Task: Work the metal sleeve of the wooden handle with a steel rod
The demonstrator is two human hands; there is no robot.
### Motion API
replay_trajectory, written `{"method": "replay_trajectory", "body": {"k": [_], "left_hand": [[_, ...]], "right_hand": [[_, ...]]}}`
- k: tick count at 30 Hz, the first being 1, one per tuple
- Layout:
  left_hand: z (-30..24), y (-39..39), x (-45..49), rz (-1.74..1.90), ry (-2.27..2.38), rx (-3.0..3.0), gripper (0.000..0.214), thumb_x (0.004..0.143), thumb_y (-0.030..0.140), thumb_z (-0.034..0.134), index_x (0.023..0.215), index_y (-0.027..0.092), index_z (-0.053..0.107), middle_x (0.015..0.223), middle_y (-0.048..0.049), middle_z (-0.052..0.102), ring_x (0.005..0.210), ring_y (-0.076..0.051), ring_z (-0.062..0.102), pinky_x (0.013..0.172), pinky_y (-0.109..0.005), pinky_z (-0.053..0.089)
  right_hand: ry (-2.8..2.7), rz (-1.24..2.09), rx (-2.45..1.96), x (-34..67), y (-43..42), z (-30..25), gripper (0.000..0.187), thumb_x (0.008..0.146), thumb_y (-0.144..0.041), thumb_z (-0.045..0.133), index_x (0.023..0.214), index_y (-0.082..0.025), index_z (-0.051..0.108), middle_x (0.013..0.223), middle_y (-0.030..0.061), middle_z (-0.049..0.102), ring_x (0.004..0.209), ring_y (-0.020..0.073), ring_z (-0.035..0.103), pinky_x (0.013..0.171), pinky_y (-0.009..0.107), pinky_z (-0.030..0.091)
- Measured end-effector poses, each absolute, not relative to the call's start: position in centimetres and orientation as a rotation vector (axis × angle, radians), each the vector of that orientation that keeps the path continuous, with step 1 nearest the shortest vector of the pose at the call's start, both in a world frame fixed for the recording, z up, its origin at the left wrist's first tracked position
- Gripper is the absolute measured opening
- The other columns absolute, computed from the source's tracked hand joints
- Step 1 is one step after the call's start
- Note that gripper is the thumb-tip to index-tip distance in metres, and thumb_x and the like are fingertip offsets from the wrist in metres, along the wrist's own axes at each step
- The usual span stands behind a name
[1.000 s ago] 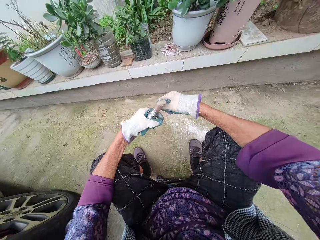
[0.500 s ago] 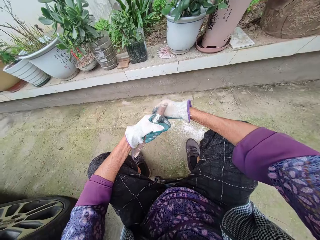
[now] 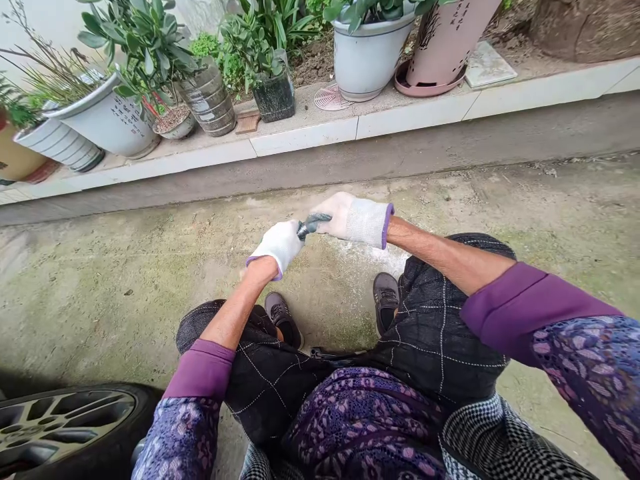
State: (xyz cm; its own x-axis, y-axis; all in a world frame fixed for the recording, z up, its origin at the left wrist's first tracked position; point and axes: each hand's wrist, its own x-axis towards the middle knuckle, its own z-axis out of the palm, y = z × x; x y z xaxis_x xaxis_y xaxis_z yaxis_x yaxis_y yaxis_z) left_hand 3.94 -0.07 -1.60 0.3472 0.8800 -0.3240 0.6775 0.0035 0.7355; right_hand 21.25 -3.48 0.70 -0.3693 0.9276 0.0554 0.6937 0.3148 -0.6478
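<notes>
Both hands wear white knit gloves with purple cuffs and grey-green coated fingers. My left hand [image 3: 283,243] is closed around a stick-like tool, which it mostly hides. Only a short shiny dark metal piece of the tool [image 3: 302,231] shows beyond the left fingers. My right hand [image 3: 345,217] meets it from the other side, fingers curled inward and touching or nearly touching that piece. Whatever lies inside the right fingers is hidden. Both hands are held above the concrete floor, in front of my knees.
White powder [image 3: 367,257] is scattered on the concrete floor [image 3: 165,267] below my right wrist. A low tiled ledge [image 3: 305,138] runs across the front, bearing potted plants such as the white pot [image 3: 370,63]. At the lower left is a car wheel [image 3: 65,427]. My shoes [image 3: 387,293] stand below.
My left hand has turned and moved slightly left and up, so the tool's brown shaft no longer shows. My right hand has rolled over, its back now facing up.
</notes>
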Motion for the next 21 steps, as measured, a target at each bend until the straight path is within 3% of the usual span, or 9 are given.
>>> {"method": "replay_trajectory", "body": {"k": [6,10,13,16,19,21], "left_hand": [[-1.7,-0.9,3.9,0.164,1.277,2.113,0.014,0.067,0.020,0.068,0.060,0.022,0.056,0.054,-0.0001,0.050,0.061,-0.017,0.054,0.057,-0.026,0.035],[0.0,-1.4,3.0,0.242,1.298,2.183,0.007,0.071,0.024,0.066,0.073,0.020,0.060,0.060,0.0026,0.051,0.054,-0.011,0.045,0.051,-0.023,0.033],[1.3,-1.5,2.2,0.433,1.335,1.906,0.029,0.070,0.026,0.070,0.097,0.018,0.064,0.064,0.0037,0.054,0.047,-0.008,0.042,0.043,-0.022,0.031],[1.9,-1.3,1.7,0.574,1.223,1.633,0.048,0.070,0.026,0.070,0.117,0.018,0.061,0.061,0.0052,0.052,0.040,-0.006,0.037,0.038,-0.020,0.029],[2.2,-0.8,1.5,0.620,1.048,1.413,0.045,0.071,0.027,0.068,0.115,0.017,0.060,0.057,0.0069,0.049,0.037,-0.004,0.033,0.036,-0.019,0.028],[2.4,-0.6,1.5,0.657,1.030,1.355,0.036,0.070,0.027,0.068,0.104,0.017,0.061,0.057,0.0073,0.049,0.036,-0.004,0.032,0.035,-0.019,0.028]], "right_hand": [[-2.014,0.967,-1.467,22.6,-1.0,0.9,0.011,0.077,-0.014,0.060,0.074,-0.018,0.070,0.067,-0.0012,0.063,0.060,0.0104,0.047,0.058,0.026,0.034],[-1.789,1.271,-1.451,22.6,-1.0,0.9,0.010,0.079,-0.021,0.061,0.079,-0.016,0.069,0.058,-0.0029,0.055,0.048,0.0072,0.039,0.046,0.024,0.028],[-1.681,1.333,-1.475,21.9,-1.9,1.3,0.013,0.082,-0.027,0.062,0.083,-0.016,0.068,0.050,-0.0052,0.046,0.041,0.0061,0.033,0.039,0.022,0.022],[-1.650,1.373,-1.402,20.8,-2.8,1.8,0.012,0.083,-0.023,0.060,0.089,-0.017,0.069,0.050,-0.0064,0.044,0.040,0.0053,0.032,0.038,0.020,0.024],[-1.623,1.405,-1.427,20.1,-2.9,1.6,0.012,0.084,-0.023,0.060,0.088,-0.016,0.068,0.051,-0.0049,0.049,0.039,0.0062,0.036,0.037,0.020,0.029],[-1.653,1.332,-1.465,20.3,-2.5,1.2,0.012,0.083,-0.022,0.061,0.088,-0.016,0.070,0.060,-0.0004,0.061,0.046,0.0088,0.048,0.042,0.021,0.039]]}}
